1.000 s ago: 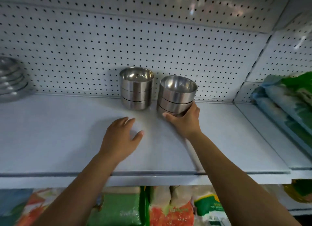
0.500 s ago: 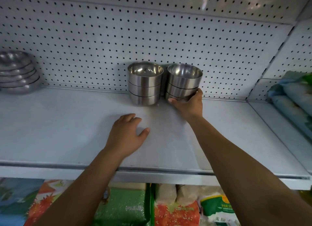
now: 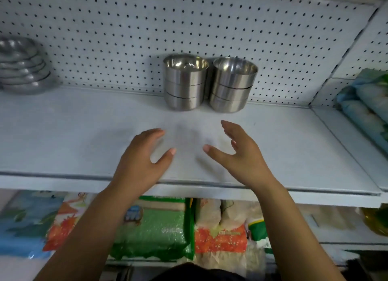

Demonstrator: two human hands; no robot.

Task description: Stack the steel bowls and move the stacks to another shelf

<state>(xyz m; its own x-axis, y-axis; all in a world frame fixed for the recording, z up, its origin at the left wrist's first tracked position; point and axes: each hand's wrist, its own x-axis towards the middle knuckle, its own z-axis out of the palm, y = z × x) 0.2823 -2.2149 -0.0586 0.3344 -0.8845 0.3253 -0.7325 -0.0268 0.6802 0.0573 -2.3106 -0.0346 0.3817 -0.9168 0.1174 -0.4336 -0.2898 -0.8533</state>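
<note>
At twelve o'clock I see two piles of steel bowls upright at the back of the white shelf (image 3: 63,133), against the pegboard (image 3: 105,39). The left stack (image 3: 185,83) and the right stack (image 3: 233,85) stand just beside each other. My left hand (image 3: 142,161) at seven o'clock and my right hand (image 3: 241,154) at five o'clock hover apart from them, fingers spread, holding nothing. Grey dishes (image 3: 23,68) sit at ten o'clock.

I see a white perforated back panel (image 3: 105,39) rising behind a white shelf (image 3: 63,133). A stack of grey dishes (image 3: 23,70) sits at its far left corner. The bay to the right holds blue-green packets (image 3: 365,112). Below the front edge lie bagged goods, with a green bag (image 3: 155,228) in the middle.
</note>
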